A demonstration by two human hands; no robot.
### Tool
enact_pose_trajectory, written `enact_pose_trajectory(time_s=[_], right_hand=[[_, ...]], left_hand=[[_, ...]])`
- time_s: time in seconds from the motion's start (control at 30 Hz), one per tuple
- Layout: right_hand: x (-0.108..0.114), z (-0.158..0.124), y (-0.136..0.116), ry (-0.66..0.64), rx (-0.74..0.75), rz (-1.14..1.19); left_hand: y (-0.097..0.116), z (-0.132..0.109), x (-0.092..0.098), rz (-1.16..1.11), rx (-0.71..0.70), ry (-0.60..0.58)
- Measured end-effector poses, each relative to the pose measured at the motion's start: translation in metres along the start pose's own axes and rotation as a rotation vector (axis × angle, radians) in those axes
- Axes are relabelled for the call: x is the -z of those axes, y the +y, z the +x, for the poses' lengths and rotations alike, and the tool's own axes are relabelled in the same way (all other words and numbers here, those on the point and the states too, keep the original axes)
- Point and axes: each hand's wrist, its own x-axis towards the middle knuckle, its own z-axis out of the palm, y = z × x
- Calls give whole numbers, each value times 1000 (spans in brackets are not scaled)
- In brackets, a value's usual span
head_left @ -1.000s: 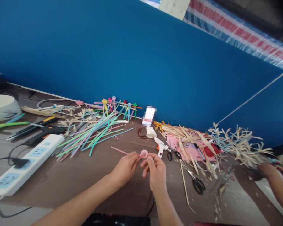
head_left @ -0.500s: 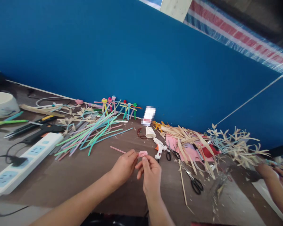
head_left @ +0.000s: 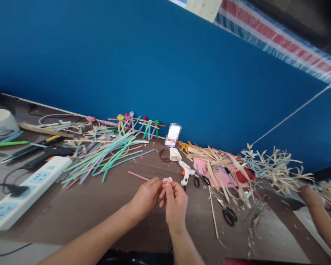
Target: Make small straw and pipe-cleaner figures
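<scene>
Pinched between my two hands is a pink pipe cleaner (head_left: 167, 180), its end coiled into a small loop. My left hand (head_left: 146, 195) grips it close to the coil, and a straight pink length sticks out to the left past the knuckles. The thumb and forefinger of my right hand (head_left: 175, 200) close on the coil itself. Both hands are just above the brown table (head_left: 99, 209). Beyond them lies a loose heap of pastel pipe cleaners (head_left: 110, 158). A white glue gun (head_left: 186, 173) rests just past my right hand.
A white power strip (head_left: 30, 195) and a black glue gun (head_left: 53, 151) lie left. Small pipe-cleaner figures (head_left: 127, 121) stand along the blue wall. To the right are scissors (head_left: 228, 213), pale dried strips (head_left: 215, 158) and another person's hand (head_left: 311, 197).
The coil has changed from a flat oval to a more crumpled, rounded shape between my fingers. My hands have drawn slightly closer together. The view has shifted slightly.
</scene>
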Motion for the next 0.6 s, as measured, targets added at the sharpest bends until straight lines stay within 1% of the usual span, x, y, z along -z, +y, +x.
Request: enact_pose_trajectory(time_s=[0.1, 0.2, 0.3, 0.33, 0.4, 0.5, 0.53, 0.6], right_hand=[[4, -2, 0, -17, -36, -23], [16, 0, -6, -35, -48, -86], [33, 12, -17, -29, 8, -148], [37, 18, -22, -52, 7, -164], [43, 28, -30, -186, -43, -196], [46, 39, -38, -398, -135, -290], [45, 41, -39, -447, -155, -334], [44, 44, -39, -505, -184, -404]], left_hand=[[-3, 1, 2, -14, -3, 10], [-7, 4, 9, -47, -27, 9], [-11, 6, 17, -23, -80, -69], [-12, 6, 19, 8, -105, -103], [-13, 7, 23, 92, -158, -162], [-14, 10, 29, 222, -245, -258], [-13, 11, 31, 258, -276, -289], [-12, 13, 36, 309, -330, -331]])
